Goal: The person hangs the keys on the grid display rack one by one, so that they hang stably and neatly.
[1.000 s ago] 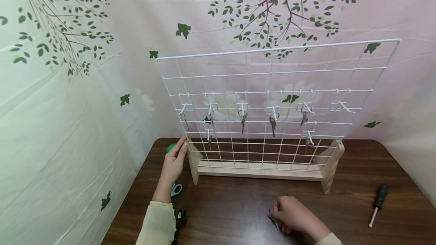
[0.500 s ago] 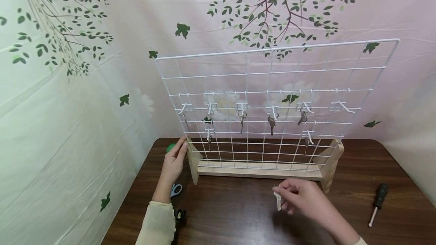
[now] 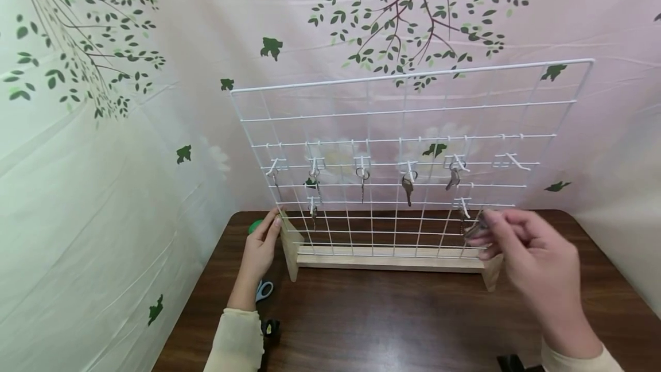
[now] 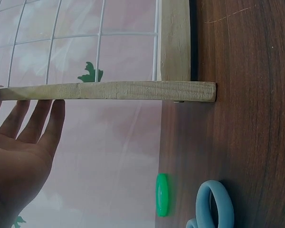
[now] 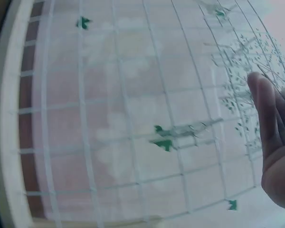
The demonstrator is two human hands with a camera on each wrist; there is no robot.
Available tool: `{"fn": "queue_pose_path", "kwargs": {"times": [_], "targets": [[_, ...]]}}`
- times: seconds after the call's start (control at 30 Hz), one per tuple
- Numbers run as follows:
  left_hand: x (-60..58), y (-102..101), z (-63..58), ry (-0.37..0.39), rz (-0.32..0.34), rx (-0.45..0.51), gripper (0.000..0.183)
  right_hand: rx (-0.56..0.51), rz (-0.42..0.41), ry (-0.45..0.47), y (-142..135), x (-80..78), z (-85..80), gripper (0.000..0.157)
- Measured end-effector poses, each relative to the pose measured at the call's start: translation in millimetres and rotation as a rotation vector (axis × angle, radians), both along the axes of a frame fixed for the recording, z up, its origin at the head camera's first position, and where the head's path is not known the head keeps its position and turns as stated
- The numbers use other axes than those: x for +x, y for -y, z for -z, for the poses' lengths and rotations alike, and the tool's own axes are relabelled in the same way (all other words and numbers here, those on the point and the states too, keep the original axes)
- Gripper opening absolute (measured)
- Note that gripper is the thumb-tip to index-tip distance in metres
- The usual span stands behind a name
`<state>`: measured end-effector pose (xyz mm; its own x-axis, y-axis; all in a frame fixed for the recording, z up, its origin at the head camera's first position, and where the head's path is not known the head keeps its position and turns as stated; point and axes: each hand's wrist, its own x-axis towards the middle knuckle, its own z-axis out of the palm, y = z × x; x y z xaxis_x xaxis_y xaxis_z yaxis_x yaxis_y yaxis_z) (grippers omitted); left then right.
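Note:
A white wire grid (image 3: 413,76) stands on the table in a pale wooden stand (image 3: 290,243). My left hand (image 3: 260,248) holds the stand's left upright near its top, fingers against its outer face in the left wrist view. My right hand (image 3: 542,260) pinches a key (image 3: 474,228), blurred, in front of the grid's lower right. Several hooks on the grid carry keys, such as a dark key (image 3: 407,188) in the upper row. A bare white hook (image 3: 513,161) sits at that row's right end, above my right hand. The stand's right upright is partly hidden behind this hand.
Light blue scissors (image 3: 264,290) and a green round object (image 4: 162,194) lie left of the stand. A small black object (image 3: 270,327) is beside my left sleeve. Another black object (image 3: 510,362) shows by my right wrist. A printed cloth (image 3: 330,27) hangs behind the table.
My right hand has lifted the key off the table and carried it up and right to the grid's lower right. My left hand stays on the upright. The view has shifted slightly.

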<state>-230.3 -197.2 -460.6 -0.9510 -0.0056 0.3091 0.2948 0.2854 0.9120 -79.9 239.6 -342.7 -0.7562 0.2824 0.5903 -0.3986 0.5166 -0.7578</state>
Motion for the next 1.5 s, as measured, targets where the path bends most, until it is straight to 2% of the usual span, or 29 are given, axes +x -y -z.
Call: {"fn": "queue_pose_path", "kwargs": {"times": [0.13, 0.2, 0.37, 0.6, 1.03, 1.27, 1.5], "targets": [[0.0, 1, 1.0, -0.005, 0.0, 0.002, 0.043, -0.059, -0.004, -0.107, -11, -11.3, -12.4, 0.009], [0.1, 1, 1.2, -0.009, 0.006, 0.006, 0.043, -0.115, -0.032, -0.156, -17, -17.3, -15.8, 0.01], [-1.5, 3, 3.5, -0.017, 0.008, 0.019, 0.042, -0.211, -0.059, -0.191, -24, -27.5, -20.3, 0.01], [-0.4, 4, 2.4, -0.033, 0.019, -0.016, 0.043, -0.195, 0.01, -0.138, -23, -32.7, -23.3, 0.011], [-2.1, 4, 3.7, -0.024, 0.016, -0.022, 0.045, -0.246, -0.058, -0.105, -28, -42.6, -17.9, 0.011], [-0.9, 4, 2.5, -0.002, 0.007, -0.023, 0.046, -0.154, 0.023, -0.046, -29, -43.1, -14.6, 0.021], [-1.1, 3, 1.5, 0.006, 0.009, -0.017, 0.046, -0.119, 0.044, -0.024, -31, -44.3, -12.7, 0.024]]}}
